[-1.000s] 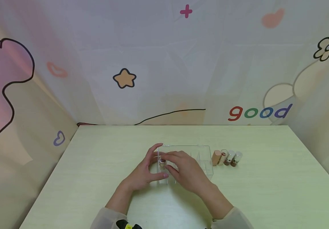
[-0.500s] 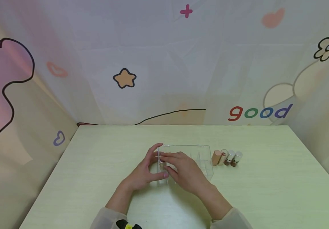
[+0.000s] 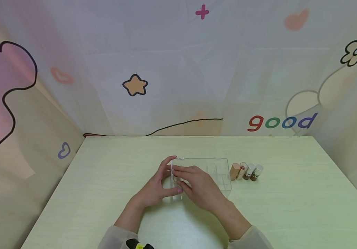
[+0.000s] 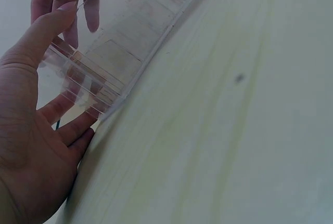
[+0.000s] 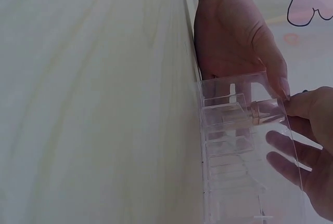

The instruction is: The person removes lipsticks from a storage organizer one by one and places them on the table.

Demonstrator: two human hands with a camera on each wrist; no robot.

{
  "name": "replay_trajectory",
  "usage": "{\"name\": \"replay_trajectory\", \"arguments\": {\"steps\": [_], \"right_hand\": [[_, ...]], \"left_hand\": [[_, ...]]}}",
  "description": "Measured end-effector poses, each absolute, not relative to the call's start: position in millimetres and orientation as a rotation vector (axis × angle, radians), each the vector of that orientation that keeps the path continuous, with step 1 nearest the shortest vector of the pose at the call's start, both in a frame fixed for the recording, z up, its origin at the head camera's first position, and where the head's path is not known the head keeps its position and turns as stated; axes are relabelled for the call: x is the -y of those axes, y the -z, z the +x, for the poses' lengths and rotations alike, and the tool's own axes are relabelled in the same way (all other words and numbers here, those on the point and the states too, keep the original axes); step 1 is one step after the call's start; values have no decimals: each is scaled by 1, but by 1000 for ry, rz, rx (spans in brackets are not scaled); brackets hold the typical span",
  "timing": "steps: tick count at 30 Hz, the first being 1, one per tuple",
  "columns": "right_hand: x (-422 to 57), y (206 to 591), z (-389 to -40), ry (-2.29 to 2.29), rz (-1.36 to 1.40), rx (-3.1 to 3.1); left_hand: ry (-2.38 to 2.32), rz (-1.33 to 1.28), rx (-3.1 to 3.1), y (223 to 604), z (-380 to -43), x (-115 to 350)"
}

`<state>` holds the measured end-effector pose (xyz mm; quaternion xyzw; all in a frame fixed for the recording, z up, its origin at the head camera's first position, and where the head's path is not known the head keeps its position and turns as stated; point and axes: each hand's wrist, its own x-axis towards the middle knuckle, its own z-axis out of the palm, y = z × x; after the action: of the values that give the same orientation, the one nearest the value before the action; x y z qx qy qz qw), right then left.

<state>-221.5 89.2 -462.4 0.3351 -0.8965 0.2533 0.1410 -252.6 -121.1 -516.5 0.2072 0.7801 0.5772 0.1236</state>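
Note:
A clear plastic organizer box (image 3: 201, 162) with dividers stands mid-table. My left hand (image 3: 156, 186) grips its left end, thumb at the front and fingers around the far side; the left wrist view shows this hand (image 4: 31, 115) along the box's end. In the leftmost compartment a lipstick tube (image 5: 268, 112) stands upright, its clear-looking top end near the rim. My right hand (image 3: 201, 186) reaches over the box and pinches the top of that tube between thumb and fingers. Those fingers (image 5: 294, 154) partly hide the tube in the head view.
Right of the box, a peach tube (image 3: 235, 172), a clear-capped lipstick (image 3: 242, 171) and two silver-capped dark tubes (image 3: 249, 171) stand in a row on the pale table (image 3: 296, 200). A printed cloth (image 3: 172, 69) hangs behind.
The right hand's fingertips have shifted slightly left and down over the lipstick tube, which shows less in the head view. The left hand and box stay put.

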Motion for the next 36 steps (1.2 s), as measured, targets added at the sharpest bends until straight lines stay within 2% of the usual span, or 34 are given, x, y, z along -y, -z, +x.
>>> {"name": "replay_trajectory", "arguments": {"steps": [36], "right_hand": [[-85,466,-223,-854,926,2484]], "left_hand": [[-1674,617,-2293,518,-253,121]]}}
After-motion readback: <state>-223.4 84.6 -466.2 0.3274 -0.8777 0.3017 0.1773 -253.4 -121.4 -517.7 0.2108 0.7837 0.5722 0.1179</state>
